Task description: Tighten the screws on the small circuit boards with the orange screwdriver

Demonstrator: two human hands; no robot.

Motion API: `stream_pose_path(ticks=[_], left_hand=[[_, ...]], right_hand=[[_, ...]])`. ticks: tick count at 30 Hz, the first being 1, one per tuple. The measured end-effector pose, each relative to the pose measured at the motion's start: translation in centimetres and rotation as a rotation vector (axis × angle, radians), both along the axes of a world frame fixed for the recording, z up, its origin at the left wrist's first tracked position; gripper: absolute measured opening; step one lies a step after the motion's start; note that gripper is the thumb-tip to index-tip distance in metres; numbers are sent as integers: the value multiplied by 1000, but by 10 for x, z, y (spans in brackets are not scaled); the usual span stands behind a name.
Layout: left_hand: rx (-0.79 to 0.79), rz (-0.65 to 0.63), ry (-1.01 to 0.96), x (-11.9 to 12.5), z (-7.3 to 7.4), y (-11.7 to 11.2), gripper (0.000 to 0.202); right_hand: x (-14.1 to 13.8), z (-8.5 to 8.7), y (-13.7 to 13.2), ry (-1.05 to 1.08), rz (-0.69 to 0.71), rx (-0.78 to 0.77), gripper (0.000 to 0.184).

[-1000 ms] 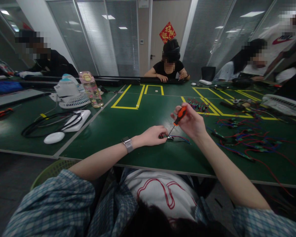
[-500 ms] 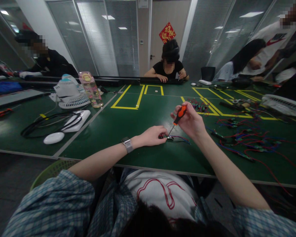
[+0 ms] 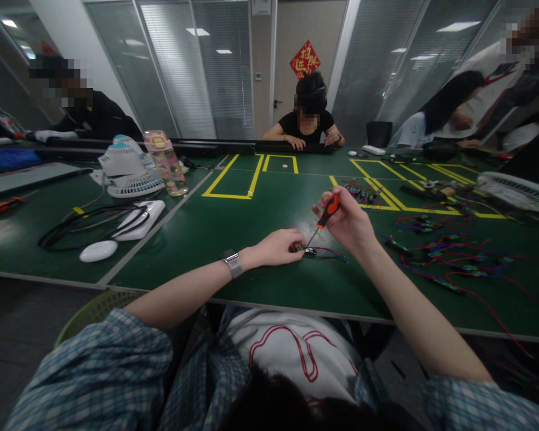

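Note:
My left hand (image 3: 284, 246) rests on the green table (image 3: 233, 281) with its fingers closed round a small circuit board (image 3: 311, 251). Red and blue wires trail from the board's right end. Part of the board is hidden under my fingers. Above and to the right, my right hand (image 3: 348, 218) grips a screwdriver (image 3: 329, 211) by its orange and black handle. The shaft slants down to the left, and its tip meets the board just beside my left fingertips. Whether the tip sits in a screw is too small to tell.
Several wired circuit boards (image 3: 471, 257) lie to the right, with another cluster (image 3: 359, 191) farther back. At left are a white fan (image 3: 128, 170), a drink bottle (image 3: 168, 167), a coiled black cable (image 3: 63, 236) and an orange tool (image 3: 2, 206). A person (image 3: 309, 120) sits opposite.
The screwdriver's handle has shifted and turned very slightly in my right hand, its tip still at the board. My left hand has stayed in place.

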State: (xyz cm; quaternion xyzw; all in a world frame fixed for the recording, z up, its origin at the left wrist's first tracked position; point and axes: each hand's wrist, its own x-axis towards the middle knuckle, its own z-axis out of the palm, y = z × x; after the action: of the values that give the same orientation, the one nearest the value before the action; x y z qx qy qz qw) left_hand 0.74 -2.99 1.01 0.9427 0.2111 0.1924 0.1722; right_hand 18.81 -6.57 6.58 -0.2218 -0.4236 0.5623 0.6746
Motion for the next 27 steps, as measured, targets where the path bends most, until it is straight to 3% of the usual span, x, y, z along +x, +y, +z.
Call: stream_pose_path(ticks=[18, 27], left_hand=[[12, 3, -5, 0, -3, 1, 14], [12, 13, 10, 0, -1, 0, 13]], right_hand=[[-3, 2, -3, -41, 48, 14, 19], [-1, 1, -1, -21, -14, -3, 27]])
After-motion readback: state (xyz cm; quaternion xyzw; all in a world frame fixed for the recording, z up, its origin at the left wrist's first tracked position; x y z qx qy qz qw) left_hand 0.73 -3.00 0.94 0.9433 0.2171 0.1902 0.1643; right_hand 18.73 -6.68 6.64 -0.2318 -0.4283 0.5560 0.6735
